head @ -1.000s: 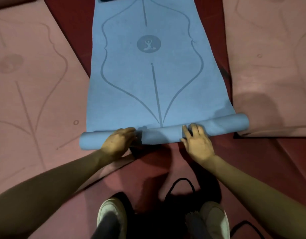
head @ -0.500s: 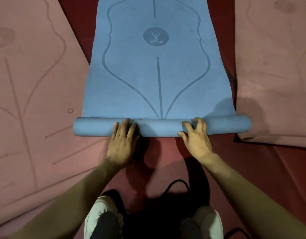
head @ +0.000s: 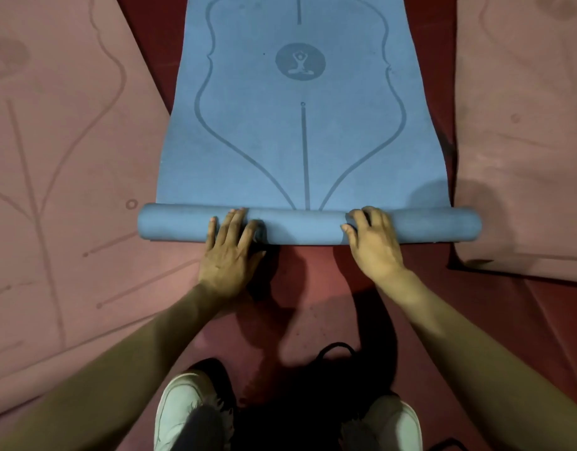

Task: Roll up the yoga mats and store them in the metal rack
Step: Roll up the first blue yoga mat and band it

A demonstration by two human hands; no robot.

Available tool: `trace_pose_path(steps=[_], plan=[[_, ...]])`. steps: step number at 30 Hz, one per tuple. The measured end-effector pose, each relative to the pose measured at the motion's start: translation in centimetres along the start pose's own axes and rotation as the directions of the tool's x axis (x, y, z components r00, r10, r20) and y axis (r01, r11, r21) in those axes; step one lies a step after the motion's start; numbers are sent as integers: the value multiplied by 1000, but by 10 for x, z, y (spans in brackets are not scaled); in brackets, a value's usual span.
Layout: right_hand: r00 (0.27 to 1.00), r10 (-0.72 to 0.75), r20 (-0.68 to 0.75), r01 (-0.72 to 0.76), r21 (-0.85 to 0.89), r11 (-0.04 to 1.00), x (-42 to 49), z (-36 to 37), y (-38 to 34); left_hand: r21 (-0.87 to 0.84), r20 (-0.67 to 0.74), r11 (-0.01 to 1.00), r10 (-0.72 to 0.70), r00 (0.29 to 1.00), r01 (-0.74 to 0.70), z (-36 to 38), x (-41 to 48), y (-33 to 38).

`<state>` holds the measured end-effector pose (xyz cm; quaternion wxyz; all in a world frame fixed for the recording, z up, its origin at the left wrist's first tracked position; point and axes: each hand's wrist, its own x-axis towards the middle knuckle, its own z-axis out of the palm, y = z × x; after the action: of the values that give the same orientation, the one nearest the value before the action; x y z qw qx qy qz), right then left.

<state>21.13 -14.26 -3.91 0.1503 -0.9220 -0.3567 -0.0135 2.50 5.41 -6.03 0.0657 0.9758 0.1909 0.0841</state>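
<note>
Nearest me are my shoes (head: 183, 411) and a black strap (head: 336, 349) on the red floor (head: 306, 288). Just past them, both hands are on the roll (head: 306, 226).

Change since a second ago:
- **Left hand:** my left hand (head: 230, 252) was bunched up on the roll. It is now flattened, with the fingers (head: 235, 219) straight and pressing down on top.
- **Right hand:** my right hand (head: 375, 245) is hooked on, the fingers (head: 368, 216) curled over the top of the roll and the thumb against its near face, so it is grasping it.
- **Roll:** it sat skewed, right end further away. It now lies square across the mat and has travelled forward. The printed curves that met just in front of it now run straight under it.

Judgement: the skew is corrected and rolling is properly under way, but it is early. Most of the mat is left to roll, and the rack is not in view.

The blue yoga mat (head: 300, 141) lies on the floor directly ahead of me. Its near end is wound into a slim, even tube that sticks out a little past the flat part on both sides. The rest stretches flat away from me. It has a matte, slightly grainy surface with a centre line, curved outline and round emblem (head: 300, 61) printed darker. The far end is out of frame.

Either side are a pink mat on the left (head: 52, 157) and another on the right (head: 524, 141), both unrolled, with the roll's ends just reaching their edges.
</note>
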Motion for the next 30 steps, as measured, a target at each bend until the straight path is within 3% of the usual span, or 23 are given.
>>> trace_pose_path(steps=[5, 11, 15, 20, 23, 27, 30], plan=[[997, -71, -27, 67, -112, 991, -4, -12, 13, 61, -37, 998, 33, 999, -31, 0, 3, -9], [989, 73, 132, -74, 4, 997, -3, -13, -8, 81, 59, 996, -44, 997, 39, -5, 15, 1], [990, 81, 119, -85, 29, 996, -3, -10, -5, 0, 43, 998, -62, 997, 62, -5, 22, -2], [994, 73, 85, -63, -109, 992, 0, -4, -3, -20, 38, 992, -123, 992, 124, -2, 35, 1], [996, 45, 75, -36, -121, 992, 8, 3, 3, -4, -23, 996, -84, 996, 84, 1, 42, -4], [997, 4, 72, 2, -92, 996, 16, 4, 7, -103, -53, 995, 0, 999, -6, -4, 58, -23], [998, -19, 52, 21, -26, 999, 25, 4, 16, -249, 8, 968, 15, 1000, -12, -5, 64, -37]])
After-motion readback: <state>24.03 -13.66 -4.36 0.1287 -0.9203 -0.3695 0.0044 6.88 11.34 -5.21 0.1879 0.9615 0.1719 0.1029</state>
